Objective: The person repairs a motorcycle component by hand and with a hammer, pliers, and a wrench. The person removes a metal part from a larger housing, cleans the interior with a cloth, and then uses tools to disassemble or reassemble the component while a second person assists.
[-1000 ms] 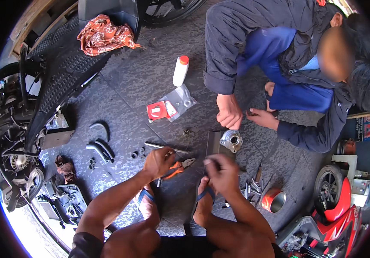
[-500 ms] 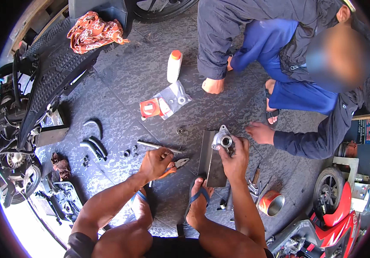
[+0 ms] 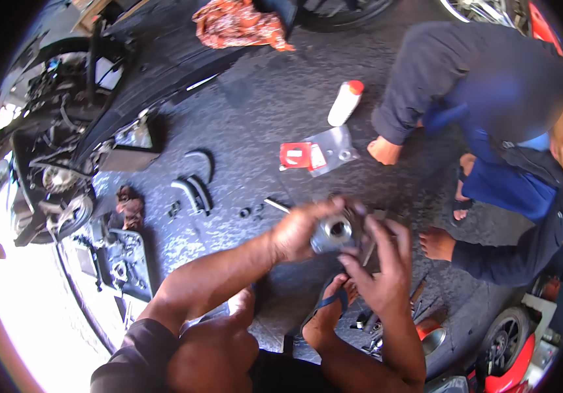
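A silvery metal housing (image 3: pixel 326 245) with a round bearing-like opening in its middle is raised above the floor in front of me. My left hand (image 3: pixel 298 230) is closed around its left side, thumb along the top. At its right side my right hand (image 3: pixel 388 265) has thumb and fingers apart, their tips close to the housing's edge; motion blur hides whether they touch it. Behind the hands, partly covered, is a grey metal plate (image 3: pixel 374 254). The end of a metal rod (image 3: pixel 277 205) shows left of the housing.
A person (image 3: pixel 452 72) crouches at right, one hand (image 3: pixel 437 243) near mine. Beyond lie a white bottle (image 3: pixel 345 105) and plastic parts bag (image 3: pixel 334 152). Curved black hoses (image 3: pixel 193 193) lie left, near a partly dismantled motorbike (image 3: pixel 55 164). A tin can (image 3: pixel 431 339) stands lower right.
The housing moved from my right hand's hold into my left hand's grip. My left hand came right and up from the floor tools. The view shifted; the crouching person leans lower.
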